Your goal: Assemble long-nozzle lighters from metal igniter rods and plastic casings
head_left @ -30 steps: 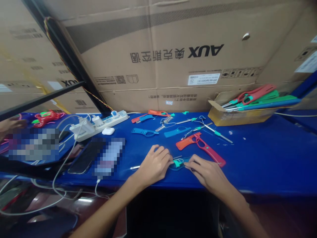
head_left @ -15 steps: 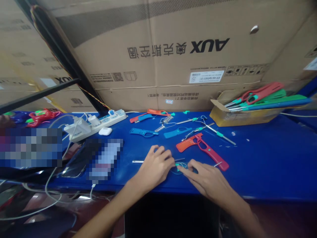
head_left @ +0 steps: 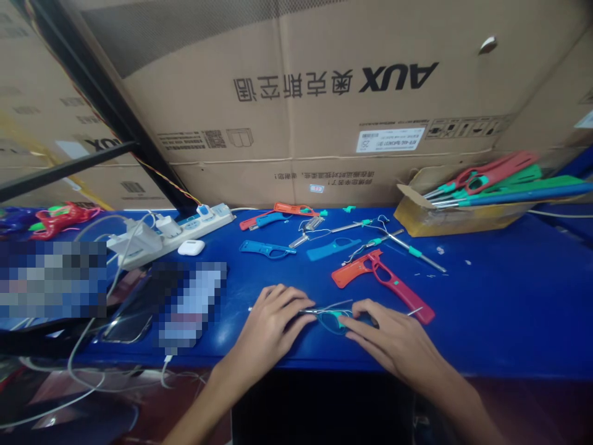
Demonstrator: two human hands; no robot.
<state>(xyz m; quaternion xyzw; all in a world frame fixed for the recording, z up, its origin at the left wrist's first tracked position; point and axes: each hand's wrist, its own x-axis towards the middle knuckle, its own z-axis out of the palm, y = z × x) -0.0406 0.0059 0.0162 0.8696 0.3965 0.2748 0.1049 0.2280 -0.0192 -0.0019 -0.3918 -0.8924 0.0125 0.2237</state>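
Note:
Near the front edge of the blue table, my left hand [head_left: 278,318] pinches a thin metal rod [head_left: 309,311]. My right hand [head_left: 384,330] has its fingers closed on a blue lighter casing [head_left: 331,322], which has a teal trigger piece [head_left: 340,317] and thin white wires. The casing's right end is hidden under my fingers. Just beyond my right hand lie an orange casing half [head_left: 349,272] and a red one [head_left: 407,295]. Farther back are blue casing halves [head_left: 266,249] and metal tubes with teal collars [head_left: 419,254].
An open cardboard box [head_left: 463,221] at the back right holds red, green and blue lighters. On the left are a white power strip [head_left: 204,232], a white earbud case [head_left: 191,248] and a charging phone [head_left: 192,306]. Large cartons [head_left: 296,136] stand behind the table.
My left hand has moved slightly down and left, its fingers now pinching the rod beside the casing. More of the blue casing shows between my hands. The camera view has shifted slightly.

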